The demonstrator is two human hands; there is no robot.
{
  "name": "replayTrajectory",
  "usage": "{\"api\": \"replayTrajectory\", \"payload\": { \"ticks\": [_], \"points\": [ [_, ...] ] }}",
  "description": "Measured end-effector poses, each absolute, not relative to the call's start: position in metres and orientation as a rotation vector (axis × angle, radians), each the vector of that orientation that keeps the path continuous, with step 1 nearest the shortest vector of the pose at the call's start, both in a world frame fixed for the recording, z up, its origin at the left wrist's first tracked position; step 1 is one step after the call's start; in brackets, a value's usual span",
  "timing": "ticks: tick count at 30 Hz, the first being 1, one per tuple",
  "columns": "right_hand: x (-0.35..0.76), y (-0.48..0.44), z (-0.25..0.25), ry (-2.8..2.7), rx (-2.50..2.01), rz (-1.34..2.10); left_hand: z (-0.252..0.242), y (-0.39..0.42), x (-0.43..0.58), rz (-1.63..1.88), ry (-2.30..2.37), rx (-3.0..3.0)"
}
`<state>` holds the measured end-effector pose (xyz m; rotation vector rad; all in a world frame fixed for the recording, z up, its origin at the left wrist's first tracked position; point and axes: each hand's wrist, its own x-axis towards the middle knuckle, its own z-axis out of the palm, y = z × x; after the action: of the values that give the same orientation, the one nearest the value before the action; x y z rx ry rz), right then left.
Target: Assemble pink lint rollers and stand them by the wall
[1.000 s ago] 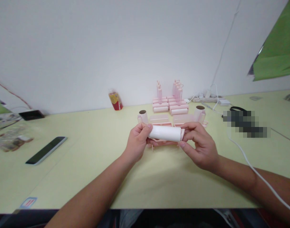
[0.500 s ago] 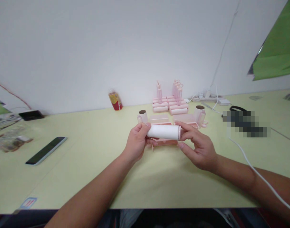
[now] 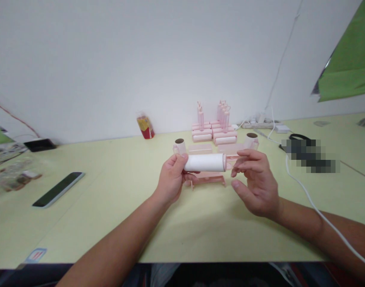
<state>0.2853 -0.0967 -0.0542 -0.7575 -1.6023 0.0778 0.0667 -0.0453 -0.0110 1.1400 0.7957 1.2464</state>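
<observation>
Two hands were on the roll (image 3: 205, 162) a moment ago; now only one is. The right hand (image 3: 254, 181) has come off the roll's right end and hangs just beside it, fingers loosely curled and apart, gripping nothing. Whether a fingertip brushes the pink end cap (image 3: 225, 162) I cannot tell. So the roll is carried by the left hand (image 3: 171, 179) alone, which is closed around the roll's left end. The roll lies level in the air. Directly under the roll a pink frame (image 3: 208, 180) sits on the table (image 3: 110, 207). Behind the roll stand more pink rollers (image 3: 214, 133), and far to the left of the roll lies a phone (image 3: 58, 188).
</observation>
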Motion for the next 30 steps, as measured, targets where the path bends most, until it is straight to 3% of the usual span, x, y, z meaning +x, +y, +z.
{"api": "replayTrajectory", "payload": {
  "ticks": [6,30],
  "points": [
    [0.285,-0.099,-0.044,-1.828,-0.757,0.030,-0.012,-0.047,0.068,1.254,0.785,1.152],
    [0.287,-0.095,-0.047,-1.757,-0.766,0.069,-0.013,-0.050,0.067,1.195,0.750,1.206]
  ]
}}
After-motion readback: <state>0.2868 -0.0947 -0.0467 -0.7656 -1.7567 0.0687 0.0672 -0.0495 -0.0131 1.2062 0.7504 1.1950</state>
